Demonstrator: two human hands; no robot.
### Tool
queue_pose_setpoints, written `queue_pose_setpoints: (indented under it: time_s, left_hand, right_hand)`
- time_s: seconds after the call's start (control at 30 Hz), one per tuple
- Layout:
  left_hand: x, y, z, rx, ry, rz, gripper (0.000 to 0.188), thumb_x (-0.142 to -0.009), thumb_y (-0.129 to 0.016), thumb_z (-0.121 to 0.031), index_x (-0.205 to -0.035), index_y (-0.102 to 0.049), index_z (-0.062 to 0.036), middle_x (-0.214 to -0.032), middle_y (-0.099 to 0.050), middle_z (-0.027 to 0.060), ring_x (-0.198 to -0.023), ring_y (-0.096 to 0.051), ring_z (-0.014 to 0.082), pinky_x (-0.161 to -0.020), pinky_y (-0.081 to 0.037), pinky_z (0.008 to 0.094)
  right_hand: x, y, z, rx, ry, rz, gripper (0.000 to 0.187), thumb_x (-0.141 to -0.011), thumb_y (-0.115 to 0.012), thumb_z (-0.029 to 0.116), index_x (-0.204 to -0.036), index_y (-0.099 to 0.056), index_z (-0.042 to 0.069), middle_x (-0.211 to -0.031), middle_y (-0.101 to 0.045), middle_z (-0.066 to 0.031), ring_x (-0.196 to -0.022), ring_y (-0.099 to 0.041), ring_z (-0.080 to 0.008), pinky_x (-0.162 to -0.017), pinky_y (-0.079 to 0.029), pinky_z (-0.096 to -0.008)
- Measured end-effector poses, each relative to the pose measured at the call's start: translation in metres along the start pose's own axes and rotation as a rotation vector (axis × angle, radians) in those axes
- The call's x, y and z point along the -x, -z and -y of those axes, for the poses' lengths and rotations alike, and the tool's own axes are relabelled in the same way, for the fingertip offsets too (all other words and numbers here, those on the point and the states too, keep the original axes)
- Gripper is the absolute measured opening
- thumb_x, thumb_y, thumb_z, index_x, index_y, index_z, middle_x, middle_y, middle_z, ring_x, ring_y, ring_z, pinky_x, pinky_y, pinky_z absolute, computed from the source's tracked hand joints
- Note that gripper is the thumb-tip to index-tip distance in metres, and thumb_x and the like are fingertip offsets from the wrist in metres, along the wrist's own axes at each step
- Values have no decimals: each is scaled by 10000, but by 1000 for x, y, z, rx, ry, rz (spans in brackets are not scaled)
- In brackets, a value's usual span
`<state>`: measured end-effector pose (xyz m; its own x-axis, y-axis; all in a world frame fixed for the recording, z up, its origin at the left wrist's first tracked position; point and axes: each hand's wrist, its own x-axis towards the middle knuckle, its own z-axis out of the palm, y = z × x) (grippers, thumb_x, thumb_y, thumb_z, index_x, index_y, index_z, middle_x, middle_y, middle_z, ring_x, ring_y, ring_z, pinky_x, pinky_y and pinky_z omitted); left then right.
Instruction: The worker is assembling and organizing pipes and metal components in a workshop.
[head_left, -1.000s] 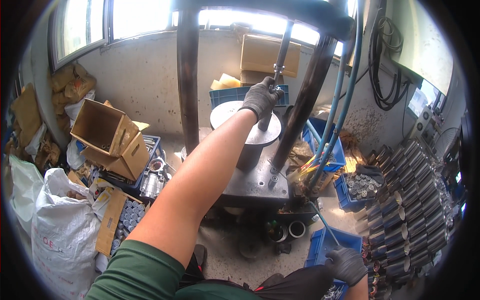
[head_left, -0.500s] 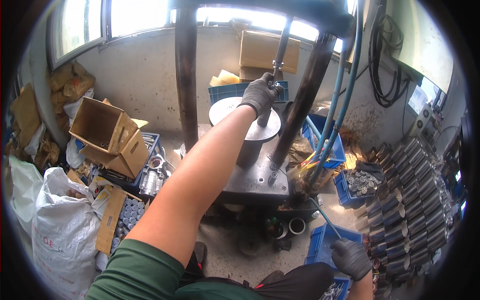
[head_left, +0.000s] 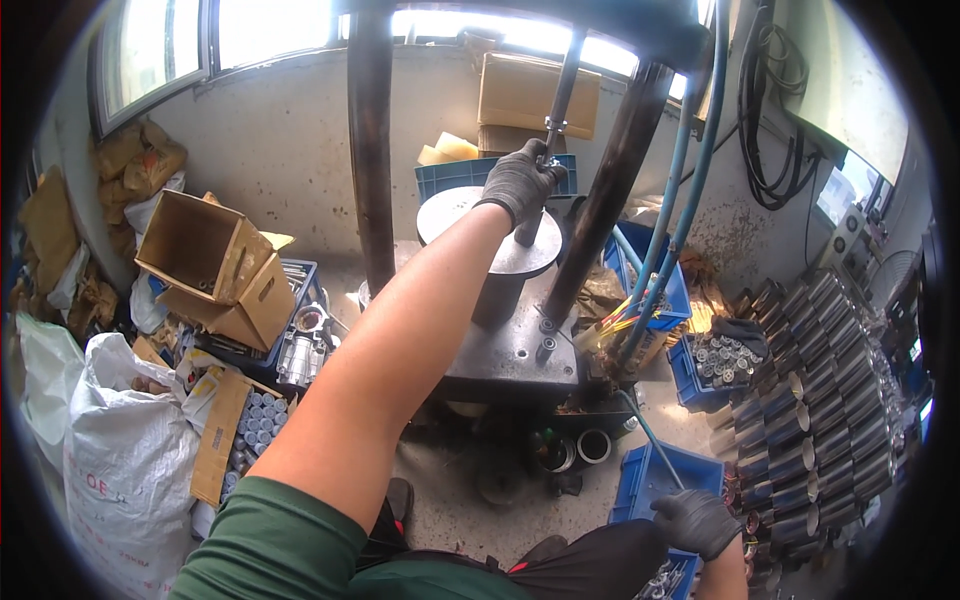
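Note:
My left hand (head_left: 522, 186), in a dark grey knit glove, reaches far forward to the press. Its fingers are closed around a slim upright metal rod (head_left: 527, 232) that stands on a round steel plate (head_left: 447, 212). A narrow shaft (head_left: 565, 88) comes down from above to the hand, and the exact joint is hidden by the glove. At the lower right my right hand (head_left: 697, 523), gloved alike, is closed on the end of a thin blue lever (head_left: 650, 438). The plate rests on a dark cylinder (head_left: 498, 303) on the steel press bed (head_left: 500, 368).
Dark steel columns (head_left: 372, 150) flank the plate. Stacked metal tubes (head_left: 810, 420) fill the right side, near blue bins (head_left: 690, 375) of small parts. Cardboard boxes (head_left: 200, 250) and a white sack (head_left: 125, 470) stand at left. Blue hoses (head_left: 672, 230) hang beside the press.
My right hand has shifted slightly left and down with the lever's end. My left hand stays in place on the rod.

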<state>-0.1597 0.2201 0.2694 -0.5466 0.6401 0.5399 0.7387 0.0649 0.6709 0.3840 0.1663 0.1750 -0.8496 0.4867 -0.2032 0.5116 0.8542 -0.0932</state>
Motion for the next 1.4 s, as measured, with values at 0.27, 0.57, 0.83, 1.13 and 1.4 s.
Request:
queue_pose_setpoints:
  time_s: [0.27, 0.57, 0.83, 1.13, 1.4]
  left_hand:
    - [1, 0, 0, -13, 0, -5, 437, -1008, -753, -416, -1290, -653, -98, -1048, -790, 190, -1008, -774, 351, -945, -592, 456]
    - [2, 1, 1, -14, -4, 8, 465, -1006, -750, -439, -1302, -647, -95, -1062, -788, 196, -1014, -772, 358, -954, -592, 463]
    - [5, 5, -4, -2, 30, 38, 506, -1000, -761, -434, -1356, -637, -97, -1174, -782, 233, -1148, -745, 403, -1028, -556, 485]
    - [2, 4, -1, -27, 30, 41, 517, -993, -767, -447, -1355, -639, -101, -1165, -784, 233, -1131, -751, 404, -1015, -565, 482]
    - [4, 3, -1, -21, -8, 2, 462, -1004, -750, -447, -1295, -657, -100, -1071, -791, 192, -1027, -773, 342, -954, -590, 450]
  right_hand:
    - [-1, 4, 1, -47, -1, -166, 211, -893, -691, 196, -1027, -800, 74, -949, -770, -191, -890, -755, -398, -834, -611, -497]
    - [-1, 4, -1, -101, 14, -276, 219, -904, -677, 211, -1020, -785, 59, -947, -761, -202, -891, -748, -402, -801, -606, -503]
    - [-5, 13, -1, -151, -14, -193, 252, -918, -675, 195, -1080, -786, 36, -960, -758, -214, -908, -741, -422, -833, -604, -507]
    - [-1, 14, 2, -73, -5, -135, 240, -907, -696, 159, -1104, -777, 48, -972, -750, -210, -899, -738, -419, -825, -603, -504]
    - [-2, 11, -4, -66, 42, -7, 272, -928, -681, 196, -1137, -778, 51, -969, -759, -213, -918, -740, -422, -838, -601, -511]
